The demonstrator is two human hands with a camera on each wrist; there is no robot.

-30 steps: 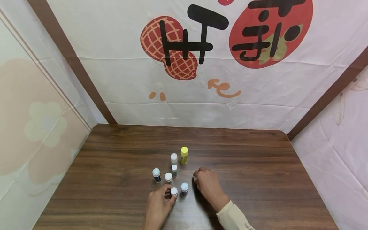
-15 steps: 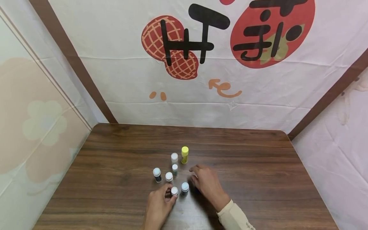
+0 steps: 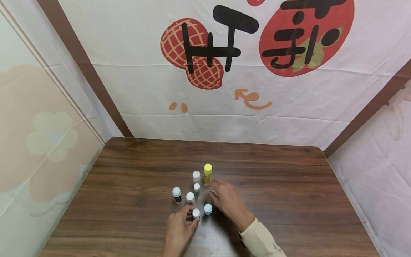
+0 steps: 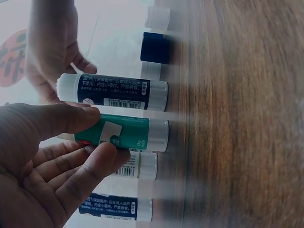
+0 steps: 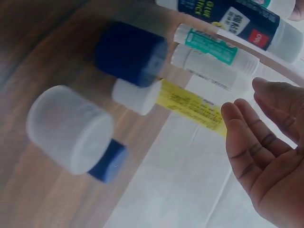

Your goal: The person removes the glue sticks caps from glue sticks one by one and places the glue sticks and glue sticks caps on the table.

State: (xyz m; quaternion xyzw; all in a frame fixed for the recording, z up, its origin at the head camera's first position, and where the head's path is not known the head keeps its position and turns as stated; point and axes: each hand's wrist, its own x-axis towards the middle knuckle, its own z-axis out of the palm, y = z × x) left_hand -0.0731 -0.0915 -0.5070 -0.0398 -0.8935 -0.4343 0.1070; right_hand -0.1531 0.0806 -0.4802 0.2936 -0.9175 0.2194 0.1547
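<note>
My left hand [image 3: 177, 228] pinches an upright green glue stick [image 4: 135, 133] between thumb and fingers; in the head view mostly its white cap shows. A navy glue stick [image 3: 207, 211] stands just right of it. My right hand [image 3: 229, 201] holds nothing, its fingers loosely bent. Its fingertips reach toward the yellow glue stick [image 3: 208, 173]; whether they touch it I cannot tell. Left of the yellow one stand a white-capped stick [image 3: 196, 176] and a small green-and-white stick [image 3: 197, 190]. Another white-capped stick [image 3: 190, 198] stands behind the held one, with a navy stick [image 3: 177, 195] farther left.
In the right wrist view, a blue cylindrical piece [image 5: 130, 54], a translucent white one [image 5: 71, 128] and a smaller blue one [image 5: 109, 164] stand on the table. My right hand and arm seem to hide them from the head view. A printed curtain [image 3: 144, 89] hangs behind the wooden table [image 3: 289, 185].
My right hand has moved a little up and left, toward the yellow glue stick, and its fingers have stretched out. My left hand keeps hold of the green glue stick in place.
</note>
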